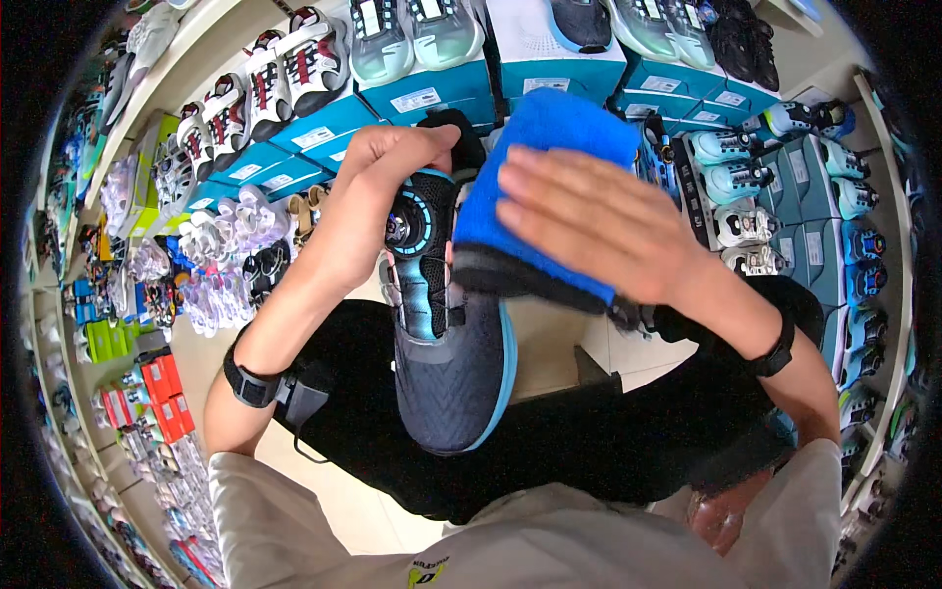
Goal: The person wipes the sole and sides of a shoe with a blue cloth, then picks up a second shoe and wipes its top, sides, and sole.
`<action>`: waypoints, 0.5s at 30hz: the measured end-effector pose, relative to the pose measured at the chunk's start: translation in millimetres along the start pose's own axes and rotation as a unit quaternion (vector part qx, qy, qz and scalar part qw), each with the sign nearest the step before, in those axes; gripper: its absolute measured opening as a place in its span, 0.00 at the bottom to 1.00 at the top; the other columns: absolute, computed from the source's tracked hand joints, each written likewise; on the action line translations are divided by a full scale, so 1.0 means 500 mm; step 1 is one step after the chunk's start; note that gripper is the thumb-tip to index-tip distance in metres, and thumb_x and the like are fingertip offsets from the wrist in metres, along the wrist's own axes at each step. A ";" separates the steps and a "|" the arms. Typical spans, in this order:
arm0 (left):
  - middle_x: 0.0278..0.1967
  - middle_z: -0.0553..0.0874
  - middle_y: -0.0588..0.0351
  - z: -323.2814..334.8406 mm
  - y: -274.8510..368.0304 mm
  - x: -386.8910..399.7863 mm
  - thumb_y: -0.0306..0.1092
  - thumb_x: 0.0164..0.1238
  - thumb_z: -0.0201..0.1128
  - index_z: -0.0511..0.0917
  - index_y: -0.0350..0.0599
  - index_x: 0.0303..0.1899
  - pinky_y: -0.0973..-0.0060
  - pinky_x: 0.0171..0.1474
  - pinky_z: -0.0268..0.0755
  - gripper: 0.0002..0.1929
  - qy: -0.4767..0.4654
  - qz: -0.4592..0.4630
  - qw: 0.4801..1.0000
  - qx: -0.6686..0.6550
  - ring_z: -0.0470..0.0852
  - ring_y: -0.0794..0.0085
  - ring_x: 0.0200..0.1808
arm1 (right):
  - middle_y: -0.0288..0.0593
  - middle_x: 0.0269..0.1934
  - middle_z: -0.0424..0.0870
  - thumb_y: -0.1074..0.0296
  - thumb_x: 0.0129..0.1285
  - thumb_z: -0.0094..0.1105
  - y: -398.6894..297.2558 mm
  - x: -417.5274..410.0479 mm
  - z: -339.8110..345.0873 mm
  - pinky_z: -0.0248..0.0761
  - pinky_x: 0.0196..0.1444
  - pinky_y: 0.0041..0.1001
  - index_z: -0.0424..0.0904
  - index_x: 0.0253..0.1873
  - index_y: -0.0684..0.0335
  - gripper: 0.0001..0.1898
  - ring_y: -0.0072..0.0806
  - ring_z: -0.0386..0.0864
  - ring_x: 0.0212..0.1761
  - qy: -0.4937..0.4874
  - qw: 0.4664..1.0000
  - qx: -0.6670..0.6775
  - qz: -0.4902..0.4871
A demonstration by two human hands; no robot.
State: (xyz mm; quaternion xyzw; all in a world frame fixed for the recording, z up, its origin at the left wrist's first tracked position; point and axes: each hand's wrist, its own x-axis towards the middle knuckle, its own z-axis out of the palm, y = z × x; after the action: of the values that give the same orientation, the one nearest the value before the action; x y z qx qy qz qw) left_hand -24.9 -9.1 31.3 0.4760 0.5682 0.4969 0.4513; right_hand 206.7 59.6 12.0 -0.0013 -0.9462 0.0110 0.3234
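Note:
A dark grey sneaker (450, 390) with a light blue sole edge points its toe towards me, above my lap. On its tongue sits a round lacing dial (403, 225) ringed in light blue. My left hand (375, 195) grips the shoe near its heel and collar, thumb and fingers at the opening. A bright blue cloth (563, 136) with a black border lies under the flat fingers of my right hand (596, 221), which is slightly blurred. The cloth's lower left edge overlaps the shoe's side; whether it presses on it I cannot tell.
Teal shoe boxes (430, 92) bearing labels stand ahead, topped with sneakers (416, 33). More boxes and light blue sneakers (736, 177) line the right shelf. Clear-wrapped shoes (221, 294) and red boxes (168, 397) sit at left. Black fabric (589, 449) covers my lap.

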 end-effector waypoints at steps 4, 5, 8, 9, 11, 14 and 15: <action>0.29 0.83 0.60 -0.011 -0.012 0.011 0.40 0.70 0.58 0.80 0.34 0.28 0.81 0.49 0.66 0.18 -0.077 -0.011 0.997 0.001 0.78 0.81 0.37 | 0.50 0.59 0.81 0.68 0.66 0.52 -0.039 -0.001 -0.007 0.73 0.64 0.35 0.79 0.59 0.66 0.18 0.39 0.79 0.62 -0.014 0.996 0.029 -0.080; 0.29 0.83 0.60 -0.010 -0.009 0.008 0.40 0.70 0.58 0.80 0.34 0.28 0.81 0.49 0.66 0.18 -0.078 -0.012 0.997 0.001 0.78 0.81 0.37 | 0.50 0.59 0.81 0.68 0.66 0.52 -0.042 -0.004 -0.006 0.73 0.64 0.36 0.78 0.59 0.66 0.18 0.39 0.79 0.62 -0.017 0.996 0.031 -0.085; 0.22 0.77 0.62 0.019 0.006 -0.002 0.39 0.71 0.58 0.78 0.36 0.25 0.82 0.39 0.64 0.18 0.025 0.018 0.999 0.013 0.74 0.83 0.30 | 0.49 0.60 0.80 0.67 0.65 0.52 -0.013 0.001 -0.010 0.72 0.65 0.37 0.77 0.61 0.65 0.20 0.39 0.79 0.62 -0.015 0.999 -0.006 -0.040; 0.22 0.77 0.62 0.018 0.006 -0.001 0.39 0.71 0.58 0.78 0.36 0.25 0.82 0.39 0.64 0.18 0.024 0.019 0.999 0.014 0.74 0.83 0.30 | 0.50 0.61 0.79 0.68 0.65 0.52 -0.001 0.001 -0.012 0.71 0.65 0.37 0.76 0.62 0.66 0.21 0.39 0.77 0.64 -0.026 0.999 -0.023 -0.001; 0.22 0.77 0.62 0.012 0.004 0.000 0.39 0.70 0.58 0.77 0.36 0.24 0.82 0.38 0.64 0.17 -0.002 0.005 1.000 -0.016 0.74 0.82 0.29 | 0.50 0.62 0.78 0.68 0.65 0.51 0.022 -0.005 -0.004 0.71 0.66 0.38 0.75 0.63 0.66 0.22 0.39 0.77 0.64 -0.001 0.998 -0.011 0.061; 0.22 0.77 0.61 -0.001 0.003 0.001 0.39 0.70 0.58 0.76 0.37 0.24 0.81 0.36 0.64 0.17 -0.037 -0.014 0.997 -0.062 0.74 0.82 0.27 | 0.51 0.62 0.77 0.69 0.66 0.51 0.006 -0.006 -0.003 0.71 0.66 0.38 0.74 0.62 0.68 0.21 0.40 0.76 0.65 -0.013 0.999 0.003 0.039; 0.22 0.77 0.61 -0.004 0.003 -0.001 0.39 0.70 0.58 0.75 0.37 0.23 0.81 0.35 0.64 0.17 -0.048 -0.022 0.996 -0.077 0.74 0.82 0.27 | 0.51 0.62 0.78 0.69 0.66 0.51 -0.008 -0.006 -0.004 0.71 0.67 0.38 0.75 0.62 0.69 0.21 0.40 0.77 0.65 -0.023 1.000 0.014 0.013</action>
State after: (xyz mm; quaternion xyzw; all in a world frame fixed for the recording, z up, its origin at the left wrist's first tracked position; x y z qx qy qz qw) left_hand -26.5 -9.5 33.0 0.4506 0.5163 0.5061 0.5237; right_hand 210.3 55.7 11.7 -0.0092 -0.9529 0.0282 0.3017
